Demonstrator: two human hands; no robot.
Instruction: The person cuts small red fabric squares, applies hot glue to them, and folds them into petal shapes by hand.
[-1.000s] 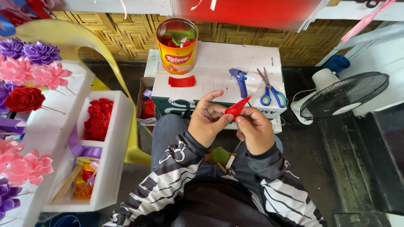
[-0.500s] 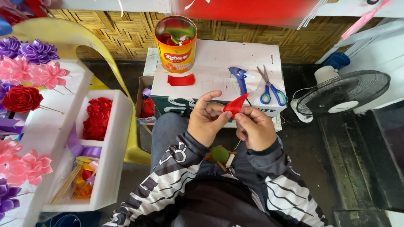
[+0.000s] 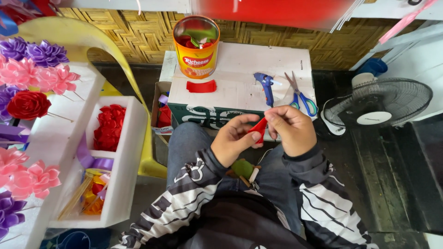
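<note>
— Above the lap, just off the near edge of the white board [image 3: 240, 74], what did the hands have?

— Both pinched one small red ribbon piece [image 3: 260, 127]. The left hand [image 3: 236, 140] gripped its lower end between thumb and fingers; the right hand [image 3: 291, 130] closed its fingertips on the upper end. Neither was released.

— How did the piece lie?

— Between the two hands, long axis slanting up toward the right hand, touching both equally. It looked like smooth satin, folded to a narrow pointed strip.

— And on the board?

— A flat red strip [image 3: 201, 86] lay near the middle, just before an orange tin can [image 3: 196, 46] of scraps at the far left corner. A blue glue gun [image 3: 267, 85] and blue-handled scissors [image 3: 301, 95] lay side by side at the right edge, nearer the right hand.

— Elsewhere?

— A white foam tray [image 3: 134, 152] to the left held red ribbon roses [image 3: 108, 127], glossy and layered. A green stem wrap [image 3: 243, 168] rested on the jeans.
</note>
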